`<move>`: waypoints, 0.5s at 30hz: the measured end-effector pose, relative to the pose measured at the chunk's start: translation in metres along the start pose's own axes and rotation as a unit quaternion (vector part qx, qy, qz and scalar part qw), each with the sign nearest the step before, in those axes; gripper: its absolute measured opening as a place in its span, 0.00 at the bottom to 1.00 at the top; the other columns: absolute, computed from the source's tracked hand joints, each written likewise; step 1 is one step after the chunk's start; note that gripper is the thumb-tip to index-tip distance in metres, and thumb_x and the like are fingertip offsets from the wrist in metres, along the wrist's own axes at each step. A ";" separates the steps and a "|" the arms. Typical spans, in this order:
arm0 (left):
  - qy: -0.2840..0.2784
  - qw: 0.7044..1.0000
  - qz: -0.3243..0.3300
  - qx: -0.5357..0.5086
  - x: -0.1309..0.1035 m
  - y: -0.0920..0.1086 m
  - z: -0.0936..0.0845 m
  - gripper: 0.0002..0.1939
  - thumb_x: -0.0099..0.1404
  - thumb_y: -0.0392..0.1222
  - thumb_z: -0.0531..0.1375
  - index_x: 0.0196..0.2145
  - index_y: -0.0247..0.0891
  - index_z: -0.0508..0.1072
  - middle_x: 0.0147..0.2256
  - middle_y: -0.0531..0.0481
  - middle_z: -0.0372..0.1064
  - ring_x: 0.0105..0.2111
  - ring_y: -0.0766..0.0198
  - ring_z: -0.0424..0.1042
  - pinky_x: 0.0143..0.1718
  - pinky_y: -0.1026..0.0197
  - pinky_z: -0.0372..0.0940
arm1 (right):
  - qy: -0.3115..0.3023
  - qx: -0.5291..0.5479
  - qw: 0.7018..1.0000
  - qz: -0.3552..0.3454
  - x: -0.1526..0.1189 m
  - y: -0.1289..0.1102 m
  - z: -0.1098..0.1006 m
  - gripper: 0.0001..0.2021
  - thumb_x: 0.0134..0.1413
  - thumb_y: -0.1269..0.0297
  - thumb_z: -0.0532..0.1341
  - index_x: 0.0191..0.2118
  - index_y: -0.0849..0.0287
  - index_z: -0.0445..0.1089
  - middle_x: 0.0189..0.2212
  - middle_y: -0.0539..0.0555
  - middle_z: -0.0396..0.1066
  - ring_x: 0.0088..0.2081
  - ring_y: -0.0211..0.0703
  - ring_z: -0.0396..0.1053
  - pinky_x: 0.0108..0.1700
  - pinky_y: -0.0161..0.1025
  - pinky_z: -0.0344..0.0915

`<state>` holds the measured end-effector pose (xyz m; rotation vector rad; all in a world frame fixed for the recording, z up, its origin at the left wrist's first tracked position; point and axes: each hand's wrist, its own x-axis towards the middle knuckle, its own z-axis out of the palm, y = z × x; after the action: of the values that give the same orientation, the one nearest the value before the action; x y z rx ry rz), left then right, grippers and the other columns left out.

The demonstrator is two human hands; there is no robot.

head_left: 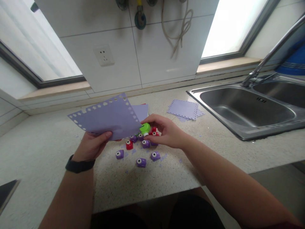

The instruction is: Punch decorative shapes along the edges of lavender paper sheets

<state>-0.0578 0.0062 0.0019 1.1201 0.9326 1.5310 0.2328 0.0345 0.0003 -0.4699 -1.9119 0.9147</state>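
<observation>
A purple sheet point(107, 119) with shaped holes along its top and right edges is raised over the counter. My left hand point(91, 144), a black band on its wrist, pinches the sheet's lower edge with the thumb on top. Between the thumb and fingers of my right hand point(164, 130) is a green craft punch point(145, 128), which meets the sheet's lower right corner. Below lie several purple punches, one point(141, 162) nearest the front edge, and red ones, including one point(129, 145) under the sheet's edge. Small purple paper scraps are scattered around them.
Punched purple sheets point(184, 109) lie on the speckled counter point(114, 190) at the back right. Another purple sheet point(141, 111) lies behind the raised one. A steel sink point(247, 105) with a faucet point(252, 74) is at the right. A dark flat object point(7, 192) sits at the left edge.
</observation>
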 end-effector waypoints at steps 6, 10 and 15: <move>-0.021 0.997 0.006 0.079 0.006 -0.010 -0.011 0.14 0.55 0.39 0.77 0.40 0.44 0.85 0.44 0.52 0.85 0.44 0.50 0.82 0.43 0.51 0.81 | 0.013 0.005 0.999 0.032 -0.001 0.003 0.003 0.21 0.54 0.61 0.74 0.53 0.57 0.74 0.39 0.52 0.73 0.36 0.40 0.69 0.40 0.41 0.69; -0.018 0.990 0.028 0.136 0.009 -0.016 -0.020 0.14 0.53 0.41 0.78 0.38 0.41 0.85 0.41 0.48 0.85 0.47 0.46 0.82 0.47 0.48 0.79 | 0.023 0.006 0.999 0.037 -0.001 0.006 0.002 0.22 0.53 0.61 0.75 0.53 0.56 0.73 0.38 0.51 0.72 0.36 0.40 0.67 0.40 0.40 0.67; -0.023 0.990 0.017 0.135 0.008 -0.017 -0.021 0.16 0.51 0.41 0.79 0.39 0.40 0.85 0.40 0.47 0.85 0.44 0.45 0.82 0.43 0.49 0.80 | 0.036 0.026 0.998 0.046 -0.001 0.008 0.003 0.22 0.53 0.62 0.75 0.53 0.55 0.73 0.38 0.50 0.72 0.36 0.39 0.66 0.41 0.42 0.67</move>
<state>-0.0740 0.0172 -0.0179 1.3624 1.1174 1.4273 0.2305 0.0380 -0.0072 -0.5564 -1.8092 0.9928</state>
